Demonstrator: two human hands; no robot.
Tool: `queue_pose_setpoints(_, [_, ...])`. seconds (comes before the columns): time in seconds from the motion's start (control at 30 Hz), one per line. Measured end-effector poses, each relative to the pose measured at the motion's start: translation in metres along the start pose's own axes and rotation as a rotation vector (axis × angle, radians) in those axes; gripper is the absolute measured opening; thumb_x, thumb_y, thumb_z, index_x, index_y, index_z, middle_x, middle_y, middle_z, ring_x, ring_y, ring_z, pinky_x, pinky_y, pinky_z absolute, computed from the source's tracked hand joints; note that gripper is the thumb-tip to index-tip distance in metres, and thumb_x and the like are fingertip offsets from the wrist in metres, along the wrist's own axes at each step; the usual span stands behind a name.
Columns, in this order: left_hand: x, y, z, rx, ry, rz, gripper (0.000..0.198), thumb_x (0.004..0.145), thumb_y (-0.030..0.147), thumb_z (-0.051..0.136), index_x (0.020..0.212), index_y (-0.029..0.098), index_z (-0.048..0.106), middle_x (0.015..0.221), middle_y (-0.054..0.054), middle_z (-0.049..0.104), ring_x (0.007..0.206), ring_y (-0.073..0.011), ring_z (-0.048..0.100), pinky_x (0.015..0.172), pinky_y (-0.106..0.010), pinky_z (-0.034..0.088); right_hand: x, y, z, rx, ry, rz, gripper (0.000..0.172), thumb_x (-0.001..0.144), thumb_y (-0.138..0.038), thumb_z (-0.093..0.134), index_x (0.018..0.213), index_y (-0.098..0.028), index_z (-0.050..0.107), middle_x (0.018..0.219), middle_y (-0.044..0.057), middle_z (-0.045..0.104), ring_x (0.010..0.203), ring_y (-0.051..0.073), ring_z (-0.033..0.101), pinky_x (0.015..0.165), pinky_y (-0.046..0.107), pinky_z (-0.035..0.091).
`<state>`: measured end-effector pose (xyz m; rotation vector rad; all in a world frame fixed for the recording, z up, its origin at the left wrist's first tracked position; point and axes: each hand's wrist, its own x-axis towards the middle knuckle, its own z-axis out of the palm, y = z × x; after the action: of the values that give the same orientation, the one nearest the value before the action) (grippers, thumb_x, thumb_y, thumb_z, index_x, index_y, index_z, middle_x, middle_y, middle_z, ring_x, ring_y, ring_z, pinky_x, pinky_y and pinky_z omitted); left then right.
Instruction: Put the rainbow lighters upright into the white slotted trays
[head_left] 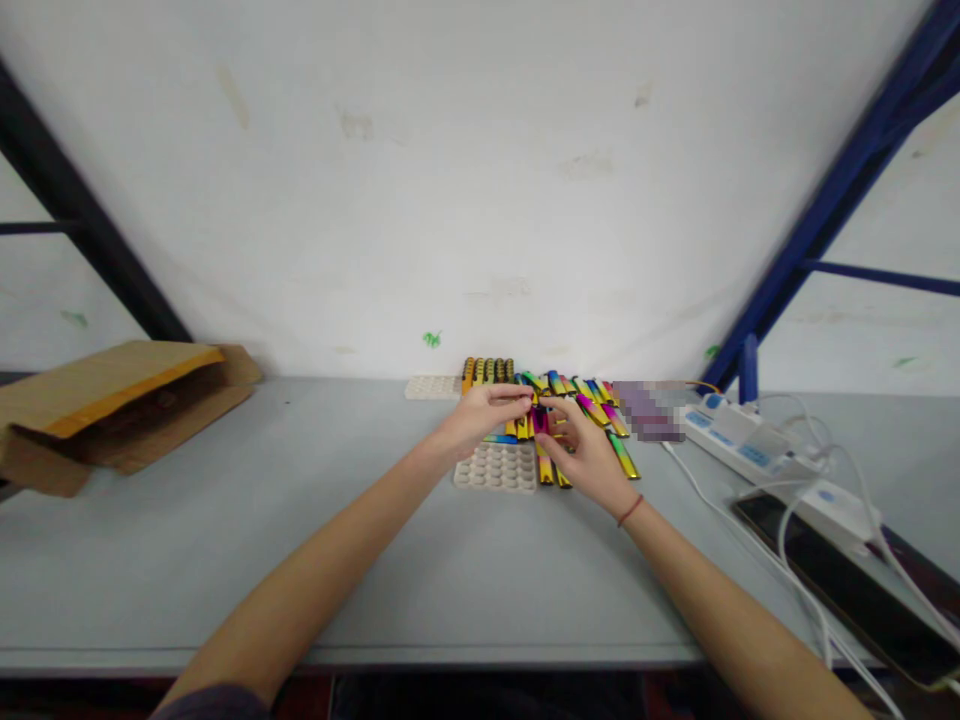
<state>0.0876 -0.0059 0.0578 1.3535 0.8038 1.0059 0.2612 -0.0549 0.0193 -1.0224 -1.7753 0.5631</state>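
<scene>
Just above a pile of shiny tubes, my left hand (491, 412) is closed in a pinch, thumb against forefinger; what lies between the fingertips is too small to make out. Close beside it, my right hand (583, 450) curves its thumb and forefinger about a magenta shiny tube (540, 421). The fingertips of both hands nearly meet at its upper end. Gold and rainbow-coloured tubes (600, 398) lie loose around and behind the right hand. Below the left hand sits a pale tray with round hollows (495, 469). Behind, several tubes stand upright in a dense block (487, 371).
Another pale hollowed tray (433, 387) lies by the wall. At left is an open brown paper package (142, 405). A white power strip (780, 470), tangled white cables and a dark phone (847, 580) occupy the right side. Blue shelf posts (810, 240) rise there.
</scene>
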Motion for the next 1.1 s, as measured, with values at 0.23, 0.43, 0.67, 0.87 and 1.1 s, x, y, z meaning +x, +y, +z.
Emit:
queue_pose_setpoints(0.23, [-0.001,0.002,0.004,0.024,0.035,0.035,0.021,0.072,0.018,0.078,0.089,0.013,0.067,0.076,-0.003,0.070,0.070,-0.0126,0.064,0.073,-0.026,0.051,-0.001,0.002,0.000,-0.016,0.000,-0.005,0.040,0.084,-0.021,0.055,0.124,-0.023,0.049,0.100,0.007,0.060,0.080,0.016,0.062,0.069,0.030,0.053])
queue_pose_setpoints(0.43, [-0.002,0.001,0.010,-0.164,0.102,-0.041,0.022,0.078,0.023,0.075,0.089,0.014,0.058,0.094,-0.008,0.071,0.082,-0.0140,0.067,0.081,-0.028,0.051,-0.001,0.002,0.000,-0.040,-0.003,-0.036,0.040,0.084,-0.021,0.055,0.124,-0.024,0.049,0.108,0.008,0.061,0.085,0.017,0.063,0.072,0.031,0.053])
queue_pose_setpoints(0.67, [-0.008,0.007,0.014,-0.262,0.108,-0.147,0.017,0.086,0.022,0.067,0.099,0.016,0.058,0.110,-0.011,0.068,0.081,-0.0132,0.067,0.080,-0.028,0.050,-0.001,0.002,0.000,-0.027,-0.007,-0.025,0.041,0.084,-0.020,0.055,0.124,-0.024,0.049,0.102,0.007,0.061,0.081,0.017,0.063,0.072,0.031,0.054])
queue_pose_setpoints(0.87, [-0.005,0.004,0.013,-0.298,0.037,-0.140,0.011,0.086,0.024,0.068,0.084,0.013,0.065,0.088,-0.006,0.067,0.076,-0.0110,0.062,0.072,-0.022,0.046,0.000,-0.001,-0.001,0.045,-0.014,0.007,0.041,0.084,-0.022,0.055,0.125,-0.024,0.048,0.101,0.006,0.059,0.078,0.015,0.062,0.071,0.030,0.054])
queue_pose_setpoints(1.1, [-0.002,0.003,0.011,-0.304,0.040,-0.140,0.015,0.079,0.018,0.073,0.093,0.014,0.070,0.074,0.000,0.060,0.061,-0.0074,0.052,0.058,-0.020,0.040,-0.001,-0.001,0.000,0.033,-0.017,0.032,0.041,0.084,-0.024,0.056,0.124,-0.023,0.048,0.100,0.006,0.058,0.080,0.016,0.062,0.073,0.031,0.054])
